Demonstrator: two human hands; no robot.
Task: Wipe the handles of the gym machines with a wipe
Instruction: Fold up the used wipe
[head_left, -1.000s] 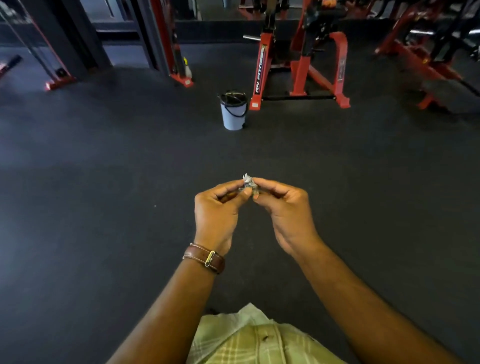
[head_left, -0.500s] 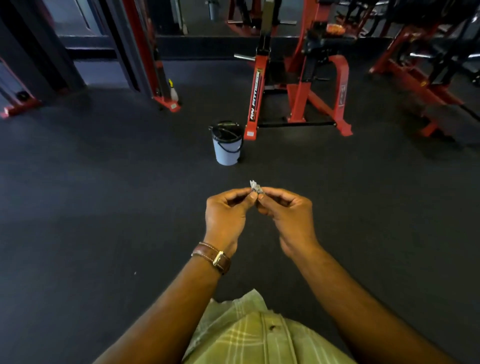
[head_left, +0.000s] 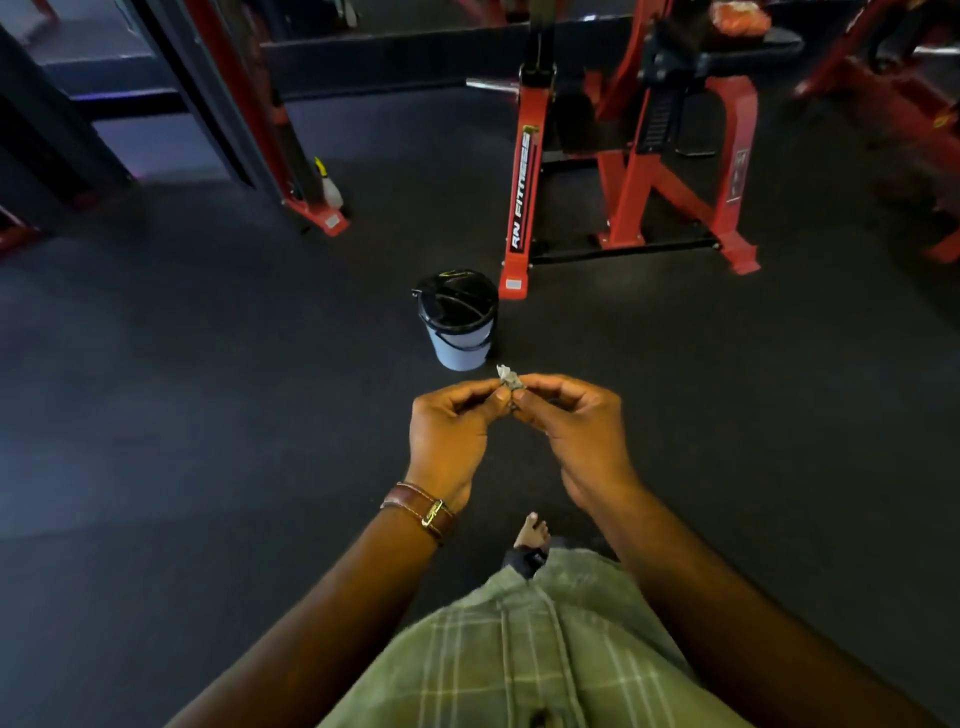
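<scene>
Bin (head_left: 457, 319) on floor (head_left: 182, 415) just ahead of both hands (head_left: 452, 436), wipe (head_left: 509, 382) pinched between them; machine (head_left: 623, 171) behind bin to right, spray bottle (head_left: 328, 189) behind to left by rack (head_left: 260, 130).

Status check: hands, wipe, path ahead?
Left hand and right hand both pinch the balled wipe. No handle touched yet. Bin stands on the floor between person and red machine.

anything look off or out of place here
Two things stand out. The wipe is a tiny crumpled wad pinched between the left hand and right hand, hardly enough to wipe with. A spray bottle stands on the floor by a machine's foot.
</scene>
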